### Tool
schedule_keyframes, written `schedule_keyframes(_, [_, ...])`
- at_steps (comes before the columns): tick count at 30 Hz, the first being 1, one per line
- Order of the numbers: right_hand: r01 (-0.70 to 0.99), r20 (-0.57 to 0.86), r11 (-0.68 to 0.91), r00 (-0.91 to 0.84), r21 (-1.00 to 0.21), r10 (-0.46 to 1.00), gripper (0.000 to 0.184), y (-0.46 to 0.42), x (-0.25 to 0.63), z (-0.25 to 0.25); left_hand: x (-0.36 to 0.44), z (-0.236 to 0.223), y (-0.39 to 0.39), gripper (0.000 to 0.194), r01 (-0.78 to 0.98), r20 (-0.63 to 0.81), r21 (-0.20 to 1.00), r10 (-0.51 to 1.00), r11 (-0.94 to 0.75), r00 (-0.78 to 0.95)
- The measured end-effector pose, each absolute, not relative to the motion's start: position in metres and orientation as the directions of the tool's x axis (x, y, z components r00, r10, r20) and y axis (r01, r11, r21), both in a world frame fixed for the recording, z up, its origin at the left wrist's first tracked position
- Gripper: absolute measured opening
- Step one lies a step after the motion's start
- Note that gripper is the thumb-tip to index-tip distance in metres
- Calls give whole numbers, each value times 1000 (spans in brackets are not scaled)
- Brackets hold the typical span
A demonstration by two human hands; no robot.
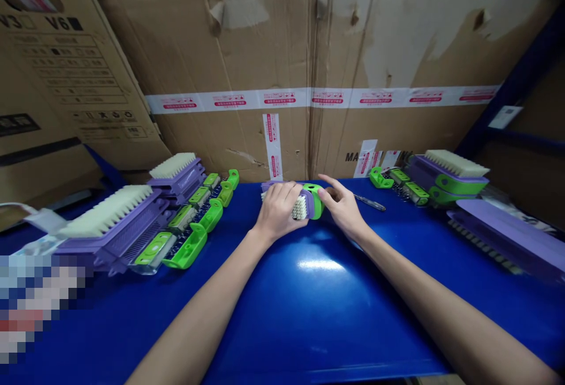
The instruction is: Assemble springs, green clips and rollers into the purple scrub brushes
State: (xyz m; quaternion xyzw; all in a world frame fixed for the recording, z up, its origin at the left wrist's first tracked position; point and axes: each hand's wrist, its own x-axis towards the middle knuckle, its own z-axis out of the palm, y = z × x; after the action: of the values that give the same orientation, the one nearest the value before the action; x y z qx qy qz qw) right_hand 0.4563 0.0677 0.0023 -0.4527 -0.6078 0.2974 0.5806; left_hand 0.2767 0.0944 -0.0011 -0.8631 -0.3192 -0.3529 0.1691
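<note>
"Where's the brush [304, 206]?"
"Mid-frame, gripped by the left hand [277, 209]. The right hand [343, 207] meets its green end [314, 201]; whether gripping, I can't tell."
"Room?"
"Bench [318, 314] stretches below, to its front edge [326, 371], bottom centre."

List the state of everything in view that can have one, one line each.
Held brush: bristles partly covered, green cap at one end.
Left hand: closed around it.
Right hand: thumb at the cap, index extended; grip unclear.
Screwdriver-like tool: lying flat.
Near-left brush: bristles up.
Far-left brush: bristles up.
Left green parts: in a row.
Right brush: bristles up.
Far-right brush: bristles down.
Cardboard: taped, surface torn.
</note>
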Motion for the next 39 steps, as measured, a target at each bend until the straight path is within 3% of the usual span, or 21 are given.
schedule_keyframes(9, [173,406,386,96,-906,909,60,70,454,-4,277,-6,97,65,661,682,-107,429,-743,593])
schedule_keyframes(29, [166,389,377,45,-911,920,58,70,451,-7,279,-4,99,47,652,679,-162,396,-741,619])
schedule_keyframes(36, [164,363,345,95,-924,927,60,73,455,-7,279,-6,95,68,764,690,-158,483,-626,539])
schedule_keyframes(39, [113,329,317,112,-942,938,61,75,457,-8,278,-5,96,67,756,665,-165,495,-633,559])
